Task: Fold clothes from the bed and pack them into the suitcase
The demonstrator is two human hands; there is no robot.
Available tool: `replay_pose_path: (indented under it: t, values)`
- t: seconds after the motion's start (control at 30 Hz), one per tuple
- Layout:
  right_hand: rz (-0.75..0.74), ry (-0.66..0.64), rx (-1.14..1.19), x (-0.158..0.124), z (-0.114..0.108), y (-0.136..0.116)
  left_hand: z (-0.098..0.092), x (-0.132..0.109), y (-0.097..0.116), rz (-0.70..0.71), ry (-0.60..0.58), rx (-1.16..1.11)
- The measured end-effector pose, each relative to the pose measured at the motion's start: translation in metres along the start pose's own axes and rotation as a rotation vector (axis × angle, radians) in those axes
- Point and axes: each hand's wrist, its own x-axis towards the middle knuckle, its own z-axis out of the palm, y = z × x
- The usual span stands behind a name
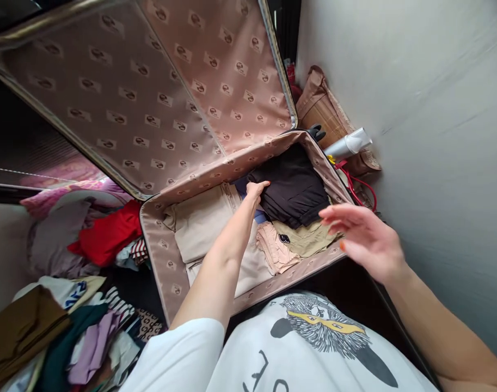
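A large suitcase (160,261) with a pink patterned lining lies open. Inside it, my left hand (256,189) grips the left edge of a folded black garment (293,182), thumb on top and the other fingers mostly hidden. Off the garment's near right corner hovers my right hand (368,237), open, fingers apart and holding nothing. Beige folded clothes (207,223) fill the suitcase's left side. A pale pink garment (275,247) and a khaki one (309,239) lie along the near side. Some blue cloth (259,216) shows beside the black garment.
Behind the case stands its raised lid (150,98). Heaped clothes (89,337) and a red garment (109,234) lie to the left. At right are a silver cylinder (348,143), a brown bag (319,106), a red cord (364,185) and a pale wall (428,109).
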Motion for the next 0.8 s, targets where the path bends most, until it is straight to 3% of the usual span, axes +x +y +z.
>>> replay_pose_path:
  t: [0.17,0.3,0.43,0.5,0.6,0.7,0.8]
  values:
    - [0.254,0.116,-0.158,0.038,-0.033,0.124,0.009,-0.006,0.009,0.122,-0.059,0.069]
    - [0.316,0.19,-0.185,0.054,-0.04,0.178,0.036,-0.04,0.009,0.271,-0.034,0.558]
    - [0.35,0.171,-0.293,0.066,-0.036,0.201,0.063,-0.073,0.003,0.544,-0.133,0.96]
    - [0.359,0.127,-0.372,0.07,-0.032,0.208,0.065,-0.078,0.002,0.571,-0.148,1.018]
    - [0.346,0.058,-0.466,0.078,-0.024,0.215,0.055,-0.069,0.003,0.526,-0.119,0.99]
    - [0.312,0.008,-0.518,0.086,-0.015,0.22,0.038,-0.051,0.005,0.46,-0.001,0.906]
    - [0.3,-0.015,-0.548,0.09,-0.012,0.225,0.024,-0.037,0.001,0.206,0.104,0.762]
